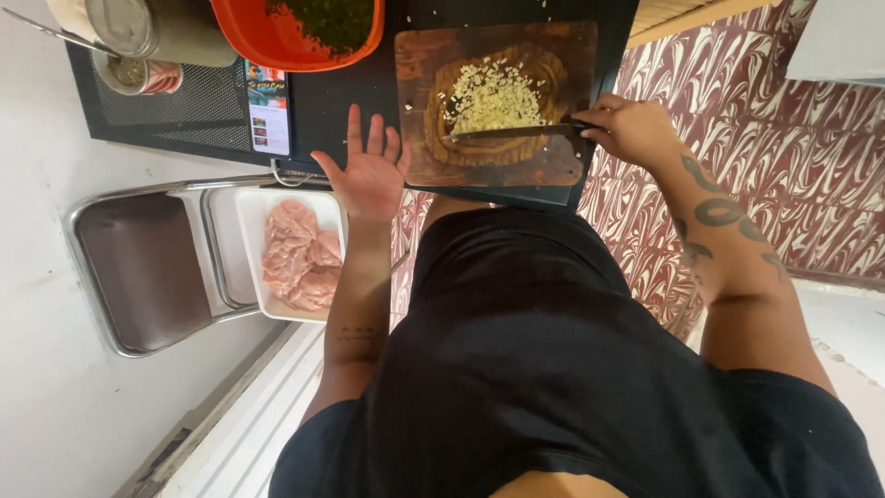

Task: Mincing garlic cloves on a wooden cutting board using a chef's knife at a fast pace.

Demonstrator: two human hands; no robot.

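Gripping the knife [513,132] in my right hand [631,129], left hand [369,171] spread open just left of the board [433,69], I judge the pale garlic pile [493,97] finely chopped, almost finished.

Home kitchen setup, wooden cutting board [498,101] with minced garlic [493,97] on a dark table [323,101], orange bowl [277,37] of chopped greens, tray of raw meat [300,254] on a folding chair [138,267], patterned tile floor [784,157]

Brown cutting board [553,55]; orange bowl [267,41]; maroon-swirled floor [784,138].
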